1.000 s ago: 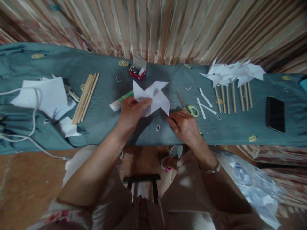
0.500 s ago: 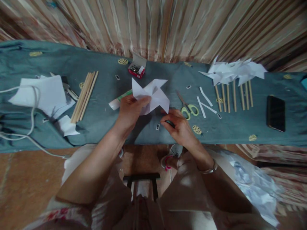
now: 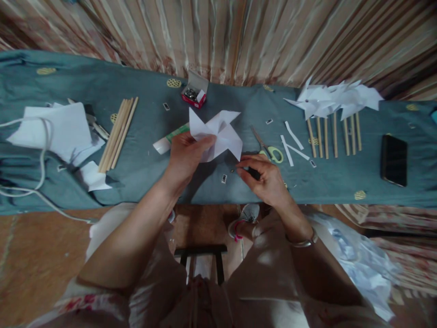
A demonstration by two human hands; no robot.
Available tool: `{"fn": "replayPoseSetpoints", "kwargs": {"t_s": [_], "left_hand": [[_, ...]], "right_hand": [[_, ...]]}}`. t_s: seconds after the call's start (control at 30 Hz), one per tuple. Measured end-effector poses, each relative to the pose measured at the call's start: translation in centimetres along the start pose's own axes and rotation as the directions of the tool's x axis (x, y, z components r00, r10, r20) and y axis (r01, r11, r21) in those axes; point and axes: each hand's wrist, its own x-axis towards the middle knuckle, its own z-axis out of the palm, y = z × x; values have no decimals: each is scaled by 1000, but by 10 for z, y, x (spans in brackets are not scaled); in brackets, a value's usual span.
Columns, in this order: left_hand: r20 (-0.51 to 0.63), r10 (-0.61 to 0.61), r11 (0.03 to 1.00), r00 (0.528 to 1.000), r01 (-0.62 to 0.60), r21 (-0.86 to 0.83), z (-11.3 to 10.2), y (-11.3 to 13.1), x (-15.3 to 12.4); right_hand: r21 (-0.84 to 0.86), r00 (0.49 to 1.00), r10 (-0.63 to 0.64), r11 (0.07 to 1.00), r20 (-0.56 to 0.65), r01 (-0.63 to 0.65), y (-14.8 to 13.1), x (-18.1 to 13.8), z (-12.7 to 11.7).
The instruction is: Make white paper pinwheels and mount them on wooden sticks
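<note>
The left hand (image 3: 186, 152) is closing its thumb and fingers on a white paper pinwheel (image 3: 227, 136), the thumb pressing flat on the near left part of it. The right hand (image 3: 268, 180) is curling, thumb and forefinger bringing their tips near each other with a gap behind them (whether they are gripping anything, I cannot tell; a tiny speck (image 3: 232, 171) is showing just beside them). The pinwheel is sitting above the middle of the tablecloth (image 3: 146, 182), its blades folding in toward the centre and three sharp corners pointing outward. Its lower right corner is ending right by the right fingertips. Scissors (image 3: 272, 154) are lying just beyond the right hand, and a red box (image 3: 193, 100) is standing open beyond the pinwheel.
</note>
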Motion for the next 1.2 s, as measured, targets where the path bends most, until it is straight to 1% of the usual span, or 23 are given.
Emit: {"fn": "replayPoseSetpoints", "kwargs": {"t_s": [0.1,0.3,0.57,0.73,0.83,0.93,1.1,1.2], "left_hand": [[-6,-5,1000,1000,5,0,2,0,-1],[-15,-33,999,999,33,28,3,0,-1],[-3,-33,999,999,34,14,3,0,-1],[-6,-49,999,999,49,10,4,1,-3],[-17,-63,998,998,64,30,5,2,-4],[-7,-46,999,999,46,29,5,1,-4],[-7,-41,998,999,42,38,5,2,-4],[-19,-29,998,999,30,57,5,4,-6]], "right_hand": [[-30,1000,1,1000,-31,-2,-6,2,3],[-90,999,-28,996,-28,25,-7,4,10],[-67,1000,-18,998,0,18,-6,4,6],[-70,999,-11,997,43,14,-8,1,7],[-90,998,-23,995,66,29,-10,-1,8],[-98,996,-38,994,84,46,-12,-2,8],[-92,996,-30,995,79,37,-12,-4,7],[-79,998,-5,997,62,10,-11,-5,-1]]}}
